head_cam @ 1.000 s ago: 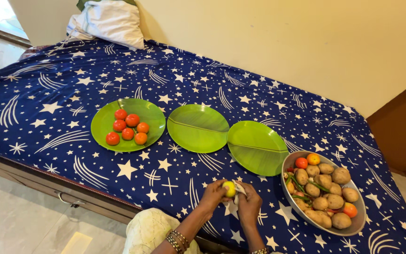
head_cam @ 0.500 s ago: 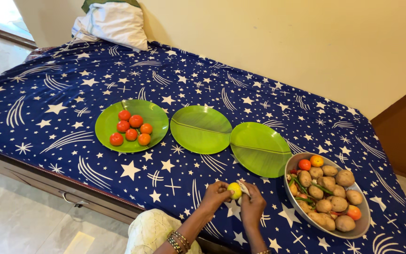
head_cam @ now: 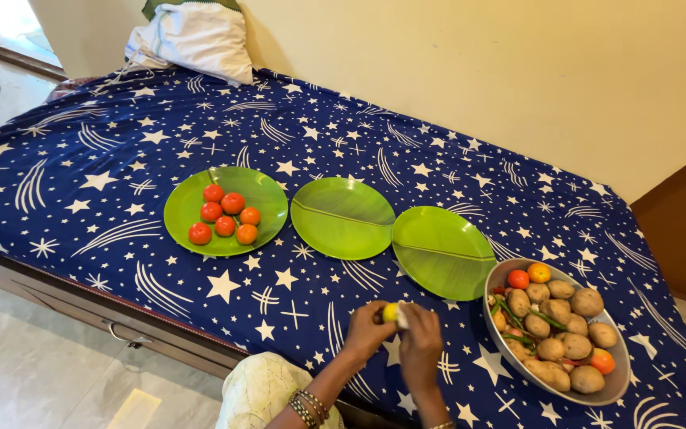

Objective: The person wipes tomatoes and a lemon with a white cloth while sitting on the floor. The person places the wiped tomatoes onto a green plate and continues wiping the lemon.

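My left hand holds a small yellow-green tomato over the near edge of the bed. My right hand presses a small white cloth against it, and the cloth is mostly hidden under the fingers. Three green leaf-patterned plates lie in a row: the left plate carries several red and orange tomatoes, the middle plate and right plate are bare. A metal bowl to my right holds potatoes, a few tomatoes and green chillies.
The blue star-patterned bedsheet covers the bed, which stands against a cream wall. A white pillow lies at the far left corner. A brown wooden panel stands at right, and the tiled floor is at lower left.
My right hand has closed further over the tomato with the cloth, so less of the tomato shows. Both hands have shifted slightly; the plates and bowl are unmoved.
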